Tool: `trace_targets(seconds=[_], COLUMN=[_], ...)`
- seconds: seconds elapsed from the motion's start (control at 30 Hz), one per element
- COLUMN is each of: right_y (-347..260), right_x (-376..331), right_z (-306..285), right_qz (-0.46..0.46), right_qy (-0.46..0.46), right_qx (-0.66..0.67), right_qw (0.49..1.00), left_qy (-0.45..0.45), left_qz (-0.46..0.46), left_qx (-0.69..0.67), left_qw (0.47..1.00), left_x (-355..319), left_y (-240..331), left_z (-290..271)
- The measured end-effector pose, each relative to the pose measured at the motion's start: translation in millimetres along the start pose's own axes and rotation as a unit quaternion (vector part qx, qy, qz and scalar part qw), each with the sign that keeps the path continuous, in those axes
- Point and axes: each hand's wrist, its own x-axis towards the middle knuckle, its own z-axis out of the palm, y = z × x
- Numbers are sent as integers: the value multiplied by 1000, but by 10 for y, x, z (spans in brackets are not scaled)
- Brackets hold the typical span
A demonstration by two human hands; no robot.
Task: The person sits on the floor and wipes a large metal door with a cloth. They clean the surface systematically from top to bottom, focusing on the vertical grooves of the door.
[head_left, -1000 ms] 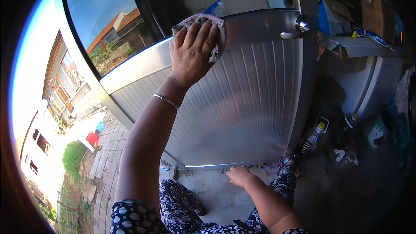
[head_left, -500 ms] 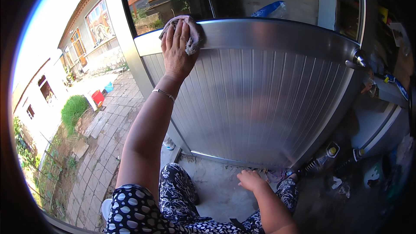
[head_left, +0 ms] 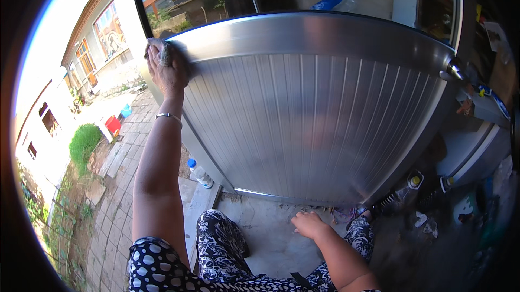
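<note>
Glossy, ribbed metal door [head_left: 303, 124].

"What stands before the person?"
"A door [head_left: 303, 124], its handle [head_left: 455, 69] at the right edge. The left hand [head_left: 168, 75] is on a cloth [head_left: 164, 55] at the left end of the rail below the window."
"And the right hand [head_left: 307, 224]?"
"Lower, over the floor [head_left: 271, 243], near the door's foot."
"What's left of the door?"
"A bottle [head_left: 201, 174] near its lower left corner, then paving [head_left: 122, 167], a bucket [head_left: 113, 125], and grass [head_left: 84, 141] left of that."
"To the right?"
"A jug [head_left: 410, 189], near the lower right corner."
</note>
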Motion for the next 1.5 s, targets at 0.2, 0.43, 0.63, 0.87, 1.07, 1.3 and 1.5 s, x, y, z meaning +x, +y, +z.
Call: trace_targets(seconds=[0.2,0.43,0.63,0.87,1.07,1.3,1.5], right_y=[-80,-26,-8,51,80,123,145], right_x=[8,-114,-127,-180,-194,-146,-229], right_z=[6,-23,24,13,-51,-44,-83], right_qz=[4,10,13,12,29,74,59], right_qy=[-5,18,52,54,68,74,64], right_qx=[-8,5,15,50,47,37,56], right_qw=[1000,1000,998,997,996,994,995], left_qy=[20,-3,-77,-63,16,31,15], left_qz=[-54,211,363,547,660,642,662], left_qx=[-55,-58,-37,-103,-75,-71,-88], left_qw=[997,976,928,828,748,763,744], left_x=[-77,-577,-739,-598,-328,-350,-492], left_y=[365,1652,2640,3746,4645,5132,4851], left_z=[-104,-320,-591,-733,-609,-589,-699])
